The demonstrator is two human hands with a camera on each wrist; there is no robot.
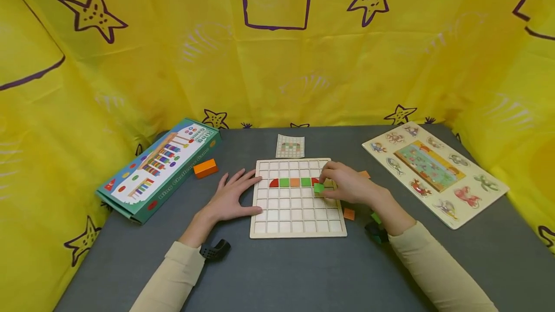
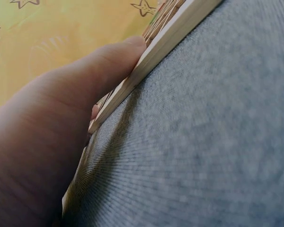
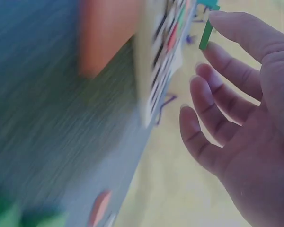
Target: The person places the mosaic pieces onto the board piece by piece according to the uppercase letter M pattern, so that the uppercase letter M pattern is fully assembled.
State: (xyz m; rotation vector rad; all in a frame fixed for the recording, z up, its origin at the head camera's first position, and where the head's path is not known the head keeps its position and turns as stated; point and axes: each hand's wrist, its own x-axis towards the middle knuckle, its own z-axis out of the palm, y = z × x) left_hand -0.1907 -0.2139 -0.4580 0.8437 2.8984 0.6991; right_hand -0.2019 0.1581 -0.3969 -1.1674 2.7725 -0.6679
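A wooden grid board [image 1: 277,229] lies on the table, with a row of red, green and orange tiles [image 1: 295,182] set across its upper part. My right hand [image 1: 350,184] is over the board's right side and pinches a green square tile [image 1: 318,188] between thumb and forefinger. That green tile [image 3: 209,29] shows edge-on in the right wrist view, with the other fingers loosely bent. My left hand [image 1: 231,199] rests at the board's left edge, fingers spread. In the left wrist view its thumb [image 2: 109,64] touches the board's rim [image 2: 146,61].
A small pattern card [image 1: 290,147] lies behind the board. To the left are a green game box [image 1: 160,170] and an orange block [image 1: 205,168]. A sea-animal puzzle board [image 1: 433,172] lies at right. Loose orange [image 1: 349,214] and green tiles [image 1: 376,217] lie near my right forearm.
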